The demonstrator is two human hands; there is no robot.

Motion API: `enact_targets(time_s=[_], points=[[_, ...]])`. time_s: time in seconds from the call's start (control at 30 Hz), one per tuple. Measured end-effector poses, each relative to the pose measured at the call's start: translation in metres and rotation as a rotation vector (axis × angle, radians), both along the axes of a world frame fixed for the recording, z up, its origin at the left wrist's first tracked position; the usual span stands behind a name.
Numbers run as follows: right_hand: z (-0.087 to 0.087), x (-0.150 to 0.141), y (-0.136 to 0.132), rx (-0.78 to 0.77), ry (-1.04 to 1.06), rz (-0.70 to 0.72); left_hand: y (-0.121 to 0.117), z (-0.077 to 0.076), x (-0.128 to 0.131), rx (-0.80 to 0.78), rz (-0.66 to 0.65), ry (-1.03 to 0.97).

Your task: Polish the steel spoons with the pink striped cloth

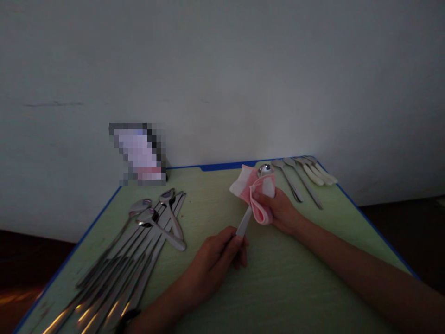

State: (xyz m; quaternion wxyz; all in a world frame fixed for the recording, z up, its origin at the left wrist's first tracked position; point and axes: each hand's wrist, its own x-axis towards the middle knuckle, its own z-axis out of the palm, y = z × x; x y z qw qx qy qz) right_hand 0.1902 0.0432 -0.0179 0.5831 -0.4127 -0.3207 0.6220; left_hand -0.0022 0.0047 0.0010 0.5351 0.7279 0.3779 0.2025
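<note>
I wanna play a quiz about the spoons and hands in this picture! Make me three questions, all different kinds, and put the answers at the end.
1. True or false: the left hand holds the spoon by its handle.
2. Pick one. What is the right hand holding against that spoon?
A) a sponge
B) a pink and white cloth
C) a fork
3. Fill in the missing word: the pieces with pale handles lie near the far ____ corner of the table.

Key: 1 true; 2 B; 3 right
</note>
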Motion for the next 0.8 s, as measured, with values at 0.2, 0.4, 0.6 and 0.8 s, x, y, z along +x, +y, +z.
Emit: enact_targets(time_s=[0.2, 0.4, 0.6, 0.8], points=[[-0.003, 0.001, 0.001, 0.017, -0.055, 0.030, 0.000, 0.001, 0.000, 0.002, -0.007, 0.021], [0.000, 0.000, -0.008, 0.093, -0.377, 0.137, 0.001, -0.001, 0.000, 0.035, -0.025, 0.031], [0.004, -0.009, -0.019, 0.131, -0.569, 0.253, 0.003, -0.012, 0.000, 0.038, -0.003, 0.035], [0.005, -0.010, -0.023, 0.135, -0.623, 0.286, 0.004, -0.012, 0.000, 0.069, -0.006, 0.035]])
